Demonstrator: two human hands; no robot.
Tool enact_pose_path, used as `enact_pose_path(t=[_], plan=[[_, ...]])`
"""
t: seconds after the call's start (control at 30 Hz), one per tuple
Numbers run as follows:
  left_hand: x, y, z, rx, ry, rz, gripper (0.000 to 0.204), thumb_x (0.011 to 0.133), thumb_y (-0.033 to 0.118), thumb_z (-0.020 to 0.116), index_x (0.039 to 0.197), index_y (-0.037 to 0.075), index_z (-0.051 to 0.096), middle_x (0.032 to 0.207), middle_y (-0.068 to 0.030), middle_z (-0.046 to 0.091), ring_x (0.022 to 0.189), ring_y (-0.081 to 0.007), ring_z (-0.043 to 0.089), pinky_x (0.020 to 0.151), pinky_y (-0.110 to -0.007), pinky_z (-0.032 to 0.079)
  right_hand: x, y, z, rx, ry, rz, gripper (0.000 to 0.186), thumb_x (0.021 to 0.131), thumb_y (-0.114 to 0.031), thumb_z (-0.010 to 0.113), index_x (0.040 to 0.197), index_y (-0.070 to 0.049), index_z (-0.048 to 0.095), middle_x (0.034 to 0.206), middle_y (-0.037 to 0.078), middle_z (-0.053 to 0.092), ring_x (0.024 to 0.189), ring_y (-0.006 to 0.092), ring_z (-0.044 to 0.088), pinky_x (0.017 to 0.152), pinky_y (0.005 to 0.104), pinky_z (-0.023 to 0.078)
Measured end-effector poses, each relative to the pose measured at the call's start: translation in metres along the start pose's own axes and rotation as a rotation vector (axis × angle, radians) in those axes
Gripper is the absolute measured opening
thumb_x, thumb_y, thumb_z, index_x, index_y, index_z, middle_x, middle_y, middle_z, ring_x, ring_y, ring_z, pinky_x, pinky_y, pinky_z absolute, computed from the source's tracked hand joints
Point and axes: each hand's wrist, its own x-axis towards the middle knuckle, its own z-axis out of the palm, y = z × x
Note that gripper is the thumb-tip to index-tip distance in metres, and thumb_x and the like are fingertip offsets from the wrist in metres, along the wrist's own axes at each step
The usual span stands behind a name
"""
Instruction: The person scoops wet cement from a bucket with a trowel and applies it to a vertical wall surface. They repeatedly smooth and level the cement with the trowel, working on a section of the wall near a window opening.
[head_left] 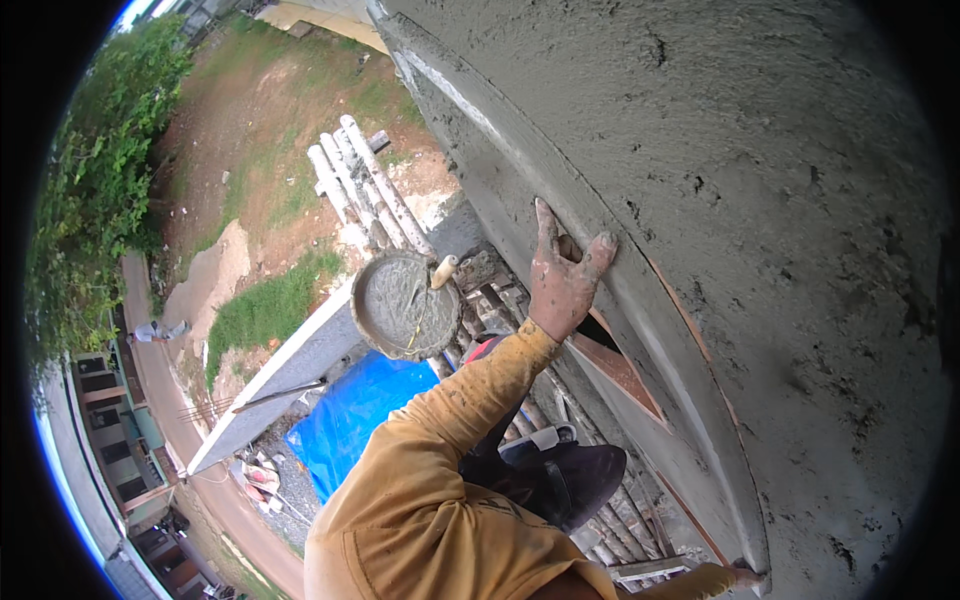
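Observation:
My left hand (566, 280), spotted with mortar and in a muddy yellow sleeve, rests on the long grey plastered edge strip (692, 424), index finger and thumb spread. Far down at the lower right, my right hand (742, 577) touches the same strip's lower end; its fingers are too small to make out. The wet grey rendered wall (800, 250) fills the right side. Left of my left hand, a round basin (395, 305) holds wet mortar, with a light-handled tool (445, 270) at its rim.
Beneath me is pole scaffolding (615, 535), and more pale poles (365, 175) lie beyond the basin. A concrete ledge (265, 385) borders a blue tarp (340, 430). Farther left are a path (150, 380), trees (95, 190), low buildings (120, 430) and another person (160, 331).

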Motion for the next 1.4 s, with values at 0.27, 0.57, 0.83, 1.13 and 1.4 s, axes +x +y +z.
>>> enact_pose_path(t=[0.27,0.57,0.83,1.13,1.4], plan=[[0.105,-0.09,-0.085,0.121,0.123,-0.072,0.082,0.084,0.028,0.06,0.135,-0.016,0.013,0.113,-0.0253,0.054,0.101,-0.0249,0.056,0.083,-0.029,0.047,-0.142,0.089,0.039,0.013,-0.078,-0.003,0.054,0.085,-0.048,0.043,0.095,0.003,0.053,0.073,0.015,0.054,0.057,0.022,0.051,0.045,0.0329,0.041],[0.054,-0.113,-0.065,0.249,-0.045,0.143,0.07,0.085,0.021,0.061,0.137,-0.005,0.022,0.106,-0.0132,0.057,0.095,-0.0185,0.056,0.085,-0.028,0.042,-0.104,0.087,0.032,0.09,-0.159,0.077,0.049,0.089,-0.044,0.043,0.113,-0.002,0.051,0.095,0.015,0.057,0.077,0.0237,0.057,0.058,0.0337,0.046],[0.026,-0.109,-0.046,-0.042,-0.043,0.14,0.093,0.08,0.014,0.067,0.138,-0.013,0.0,0.088,-0.0107,0.058,0.076,-0.0099,0.055,0.062,-0.022,0.047,-0.11,0.139,0.016,-0.055,-0.17,-0.113,0.047,0.091,-0.041,0.039,0.113,0.0,0.05,0.11,0.018,0.05,0.085,0.025,0.057,0.064,0.0361,0.049],[0.142,-0.172,-0.139,0.041,0.091,-0.019,0.091,0.078,0.024,0.067,0.137,-0.014,0.009,0.096,-0.0154,0.059,0.072,-0.0137,0.056,0.062,-0.023,0.048,-0.186,0.168,0.063,-0.081,-0.223,-0.041,0.047,0.092,-0.04,0.039,0.114,0.0,0.049,0.112,0.018,0.047,0.085,0.0256,0.056,0.066,0.0366,0.05],[0.045,-0.132,-0.044,-0.117,-0.14,0.11,0.1,0.078,0.021,0.071,0.136,-0.015,-0.002,0.113,-0.0244,0.053,0.096,-0.0216,0.058,0.082,-0.03,0.049,-0.165,0.154,0.037,-0.121,-0.163,-0.166,0.046,0.092,-0.039,0.038,0.115,0.0,0.048,0.114,0.018,0.045,0.086,0.0261,0.056,0.067,0.037,0.051]])
